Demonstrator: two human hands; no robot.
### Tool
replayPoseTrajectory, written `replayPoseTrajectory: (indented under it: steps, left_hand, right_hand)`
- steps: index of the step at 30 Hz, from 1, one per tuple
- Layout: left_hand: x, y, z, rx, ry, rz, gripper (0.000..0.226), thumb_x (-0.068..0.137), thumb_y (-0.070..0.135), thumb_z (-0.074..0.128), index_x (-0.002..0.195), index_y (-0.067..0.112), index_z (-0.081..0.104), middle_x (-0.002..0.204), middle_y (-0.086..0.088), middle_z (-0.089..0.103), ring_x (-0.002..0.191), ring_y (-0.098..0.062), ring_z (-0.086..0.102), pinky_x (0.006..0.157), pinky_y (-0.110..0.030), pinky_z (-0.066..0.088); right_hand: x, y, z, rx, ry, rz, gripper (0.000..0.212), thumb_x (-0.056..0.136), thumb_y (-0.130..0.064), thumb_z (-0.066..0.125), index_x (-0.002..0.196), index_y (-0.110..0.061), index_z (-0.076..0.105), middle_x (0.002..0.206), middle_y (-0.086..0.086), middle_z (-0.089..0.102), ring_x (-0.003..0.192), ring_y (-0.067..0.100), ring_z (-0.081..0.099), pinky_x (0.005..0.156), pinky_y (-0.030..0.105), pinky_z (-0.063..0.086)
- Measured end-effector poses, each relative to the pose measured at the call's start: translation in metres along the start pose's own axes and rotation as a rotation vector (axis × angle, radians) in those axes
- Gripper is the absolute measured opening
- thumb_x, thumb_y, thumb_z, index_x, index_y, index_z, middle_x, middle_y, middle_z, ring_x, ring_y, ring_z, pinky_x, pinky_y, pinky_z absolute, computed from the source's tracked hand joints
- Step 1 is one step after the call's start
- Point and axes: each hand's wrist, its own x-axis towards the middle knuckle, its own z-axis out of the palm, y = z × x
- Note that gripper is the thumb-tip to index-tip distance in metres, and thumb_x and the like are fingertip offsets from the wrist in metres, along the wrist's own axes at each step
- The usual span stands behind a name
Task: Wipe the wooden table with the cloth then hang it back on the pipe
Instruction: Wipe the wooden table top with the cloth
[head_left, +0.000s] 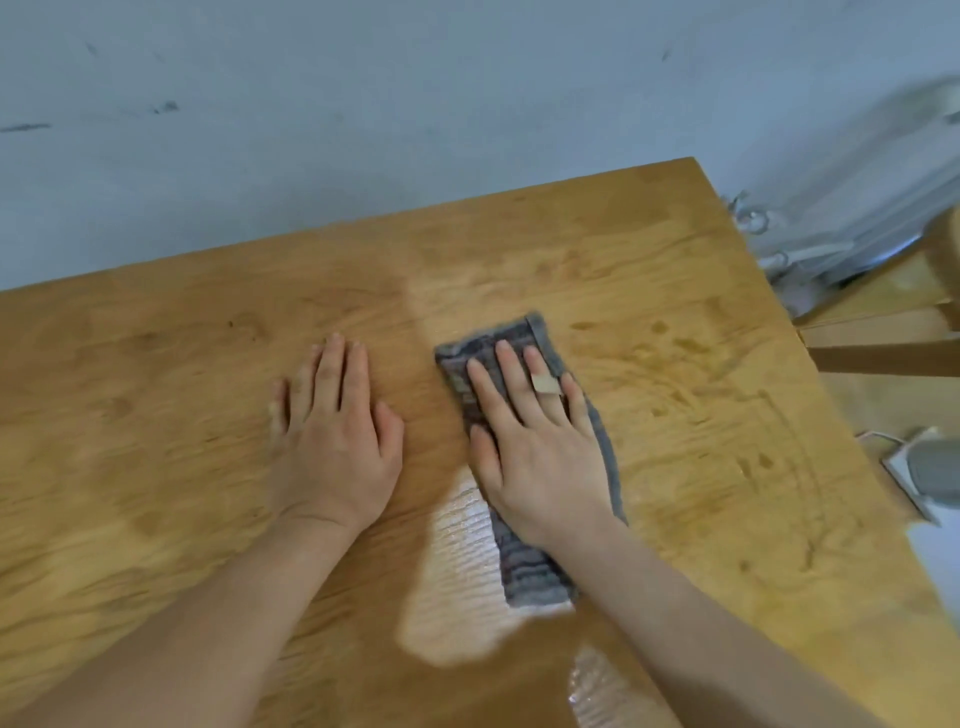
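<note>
- Both bare forearms come in from the bottom edge and reach forward over the wooden bench (156, 415).
- A pale, shiny wet patch (457, 597) lies on the wood between the forearms. It touches the near end of the cloth.
- The cloth (530, 571) is grey and striped, folded into a long narrow strip. It lies flat on the bench right of centre, running away from the person.
- The right hand (535, 447) lies palm down on the cloth. Its fingers (511, 374) are straight and spread, pressing the fabric flat without gripping it. The strip shows beyond the fingertips and behind the wrist.
- A small tan plaster (545, 383) wraps one finger of that hand.
- The left hand (332, 447) rests palm down on bare wood, near the cloth but not touching it. Its fingers (330, 369) are released, straight and close together, holding nothing.
- Faint curved streaks (753, 426) mark the wood to the right of the cloth.
- Beyond the far edge of the bench is a grey-blue wall (415, 104) with a few dark scuffs.
- Off the bench's right corner sits a blurred pale metal object (857, 208), too smeared to identify.
</note>
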Motion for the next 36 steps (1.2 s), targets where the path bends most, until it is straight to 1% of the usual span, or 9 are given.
replayPoseTrajectory:
  steps: [3, 6, 15, 19, 22, 27, 29, 32, 36]
  left_hand:
    - [-0.004, 0.002, 0.0, 0.006, -0.024, 0.008, 0.059, 0.095, 0.033, 0.033, 0.149, 0.011, 0.025, 0.157, -0.009, 0.022, 0.144, -0.027, 0.017, 0.117, -0.049, 0.012]
    - [-0.005, 0.006, -0.001, 0.041, -0.054, 0.004, 0.06, 0.096, 0.032, 0.029, 0.15, 0.009, 0.019, 0.159, -0.012, 0.016, 0.146, -0.029, 0.011, 0.118, -0.05, 0.01]
    - [0.017, 0.049, 0.01, -0.002, -0.036, 0.042, 0.065, 0.093, 0.037, 0.018, 0.152, 0.011, 0.012, 0.16, -0.009, 0.008, 0.147, -0.026, 0.003, 0.119, -0.048, 0.005]
    - [0.02, 0.048, 0.011, -0.014, -0.017, 0.025, 0.065, 0.093, 0.038, 0.019, 0.152, 0.013, 0.014, 0.16, -0.008, 0.01, 0.147, -0.025, 0.004, 0.119, -0.046, 0.003]
    - [0.015, 0.051, 0.012, -0.012, -0.029, 0.031, 0.064, 0.093, 0.037, 0.023, 0.152, 0.013, 0.017, 0.16, -0.007, 0.012, 0.147, -0.025, 0.006, 0.119, -0.047, 0.005]
    - [0.018, 0.049, 0.011, -0.027, -0.016, 0.023, 0.064, 0.091, 0.037, 0.026, 0.15, 0.012, 0.023, 0.159, -0.009, 0.018, 0.146, -0.027, 0.011, 0.118, -0.05, 0.01]
    - [0.016, 0.05, 0.012, -0.024, -0.016, 0.03, 0.063, 0.092, 0.036, 0.026, 0.15, 0.012, 0.023, 0.159, -0.009, 0.018, 0.146, -0.027, 0.012, 0.118, -0.05, 0.01]
    - [0.017, 0.05, 0.012, -0.024, 0.002, 0.023, 0.064, 0.09, 0.034, 0.03, 0.149, 0.01, 0.028, 0.157, -0.011, 0.023, 0.145, -0.029, 0.017, 0.117, -0.051, 0.013]
    - [0.019, 0.049, 0.013, -0.018, -0.006, 0.026, 0.063, 0.092, 0.035, 0.027, 0.15, 0.011, 0.023, 0.158, -0.01, 0.021, 0.146, -0.028, 0.014, 0.118, -0.049, 0.009]
  right_hand:
    - [-0.067, 0.009, 0.006, -0.036, -0.037, -0.02, 0.056, 0.098, -0.043, 0.03, 0.152, -0.028, 0.026, 0.16, 0.003, 0.021, 0.149, 0.023, 0.014, 0.117, 0.048, 0.016]
    - [-0.06, 0.016, 0.006, -0.033, -0.043, -0.056, 0.057, 0.096, -0.044, 0.034, 0.151, -0.028, 0.03, 0.159, 0.002, 0.024, 0.148, 0.021, 0.016, 0.116, 0.048, 0.017]
    - [0.158, 0.023, -0.021, -0.003, 0.03, 0.056, 0.061, 0.094, -0.047, 0.026, 0.152, -0.032, 0.02, 0.162, 0.0, 0.014, 0.149, 0.021, 0.008, 0.118, 0.049, 0.008]
    - [0.197, 0.024, -0.021, 0.037, 0.061, 0.114, 0.058, 0.095, -0.045, 0.025, 0.152, -0.031, 0.024, 0.162, 0.002, 0.015, 0.149, 0.023, 0.01, 0.118, 0.049, 0.004]
    - [0.154, 0.019, -0.013, 0.035, 0.085, 0.111, 0.057, 0.097, -0.044, 0.024, 0.153, -0.03, 0.021, 0.162, 0.003, 0.013, 0.149, 0.023, 0.007, 0.119, 0.048, 0.003]
    - [-0.017, 0.015, -0.003, -0.023, 0.01, -0.082, 0.055, 0.099, -0.043, 0.032, 0.151, -0.028, 0.029, 0.16, 0.004, 0.02, 0.149, 0.022, 0.013, 0.118, 0.048, 0.016]
    - [-0.044, 0.028, -0.002, -0.034, -0.032, -0.138, 0.056, 0.098, -0.044, 0.035, 0.151, -0.028, 0.03, 0.16, 0.003, 0.021, 0.149, 0.02, 0.013, 0.118, 0.048, 0.018]
    - [-0.001, 0.033, -0.007, -0.048, -0.025, -0.156, 0.058, 0.095, -0.045, 0.036, 0.15, -0.029, 0.032, 0.159, 0.001, 0.026, 0.148, 0.019, 0.019, 0.117, 0.047, 0.019]
    - [0.134, 0.04, -0.018, -0.044, 0.027, -0.037, 0.059, 0.096, -0.046, 0.026, 0.152, -0.03, 0.024, 0.161, 0.001, 0.019, 0.148, 0.021, 0.013, 0.117, 0.048, 0.01]
